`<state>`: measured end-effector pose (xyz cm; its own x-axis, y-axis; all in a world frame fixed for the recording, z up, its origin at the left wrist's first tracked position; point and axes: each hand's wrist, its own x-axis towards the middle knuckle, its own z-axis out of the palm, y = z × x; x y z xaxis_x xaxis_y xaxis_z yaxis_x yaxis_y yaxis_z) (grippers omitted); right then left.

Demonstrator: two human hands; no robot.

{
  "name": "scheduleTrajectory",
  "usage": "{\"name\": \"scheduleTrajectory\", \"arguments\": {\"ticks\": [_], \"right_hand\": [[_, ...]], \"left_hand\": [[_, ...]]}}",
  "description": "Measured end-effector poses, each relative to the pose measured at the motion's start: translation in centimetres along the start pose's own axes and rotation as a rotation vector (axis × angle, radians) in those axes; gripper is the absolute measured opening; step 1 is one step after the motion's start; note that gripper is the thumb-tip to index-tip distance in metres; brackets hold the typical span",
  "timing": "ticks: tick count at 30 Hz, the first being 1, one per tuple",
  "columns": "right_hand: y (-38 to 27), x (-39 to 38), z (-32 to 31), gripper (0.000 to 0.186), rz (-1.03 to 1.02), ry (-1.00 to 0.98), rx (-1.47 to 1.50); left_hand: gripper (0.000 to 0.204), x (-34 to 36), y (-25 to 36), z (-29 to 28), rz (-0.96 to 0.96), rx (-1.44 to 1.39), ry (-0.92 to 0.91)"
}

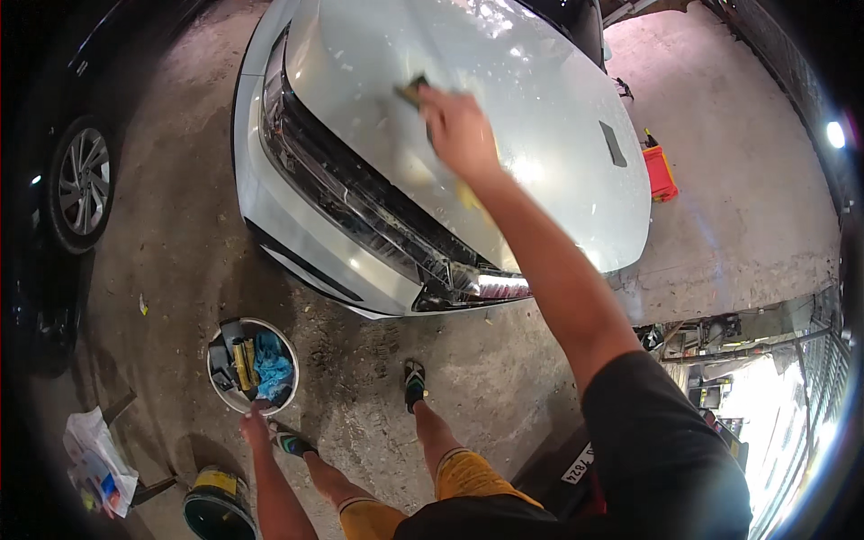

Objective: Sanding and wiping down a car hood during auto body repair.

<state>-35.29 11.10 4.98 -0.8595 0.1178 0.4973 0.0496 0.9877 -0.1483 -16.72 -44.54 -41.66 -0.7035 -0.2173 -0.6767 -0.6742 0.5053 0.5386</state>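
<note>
My right hand (459, 135) reaches over a pale grey-white car panel (558, 117). Its fingers are closed on a small dark pad (414, 90), which lies against the panel; motion blurs both. Cloudy, yellowish smears show on the panel around them. Low on the left, my left hand (256, 428) is closed at the near rim of a white-rimmed bucket (290, 346). Inside the bucket are a crumpled blue cloth (271, 364), a yellowish block (244, 362) and dark pieces. How the fingers wrap the rim is partly hidden.
A dark grey sheet (613, 144) lies on the panel's right side. Beyond is a red box (661, 174). Black trim with a light (502, 286) edges the panel. A dark car's wheel (83, 184) stands left; a dark bucket (219, 504) and white plastic bag (99, 459) are lower left.
</note>
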Motion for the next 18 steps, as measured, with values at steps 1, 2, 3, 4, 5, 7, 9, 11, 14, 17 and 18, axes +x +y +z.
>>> {"name": "scheduleTrajectory", "arguments": {"ticks": [1,2,3,4,5,7,9,11,14,17,18], "right_hand": [[-0.7,2.6,0.1,0.030,0.056,0.005,-0.027],[-1.5,3.9,0.1,0.030,0.112,0.010,-0.051],[-1.3,2.1,0.8,0.030,0.120,-0.004,-0.056],[-1.4,0.6,1.3,0.029,0.022,0.064,-0.002],[-1.6,-0.2,1.9,0.028,-0.076,0.134,0.055],[-0.7,1.6,2.4,0.028,-0.052,0.097,-0.001],[2.7,5.0,0.8,0.030,0.011,0.024,-0.181],[2.7,9.9,1.8,0.031,-0.055,-0.014,-0.119],[2.3,9.9,2.8,0.032,-0.143,-0.038,-0.067],[2.9,0.4,-0.3,0.037,-0.142,-0.139,-0.083],[1.3,-4.6,-1.5,0.038,-0.119,-0.056,-0.100]], "left_hand": [[0.064,1.3,-0.2,-0.4,0.080,-0.015,0.067],[0.064,2.3,-0.6,-1.1,0.075,-0.012,0.083],[0.065,2.9,-0.2,-1.1,0.043,-0.038,0.071],[0.067,3.6,0.3,-1.7,0.017,-0.073,0.080],[0.067,3.3,0.1,-2.4,0.045,-0.021,0.154],[0.064,2.2,1.2,-1.9,0.038,-0.100,0.070],[0.055,-1.2,6.1,2.3,0.049,-0.181,-0.026],[0.052,0.3,3.9,-0.6,0.058,-0.180,0.052],[0.046,0.1,1.5,-1.3,0.126,-0.297,0.012],[0.033,-4.1,1.7,0.5,-0.032,-0.360,-0.038],[0.033,-4.9,1.7,0.1,-0.032,-0.355,-0.034]]}}
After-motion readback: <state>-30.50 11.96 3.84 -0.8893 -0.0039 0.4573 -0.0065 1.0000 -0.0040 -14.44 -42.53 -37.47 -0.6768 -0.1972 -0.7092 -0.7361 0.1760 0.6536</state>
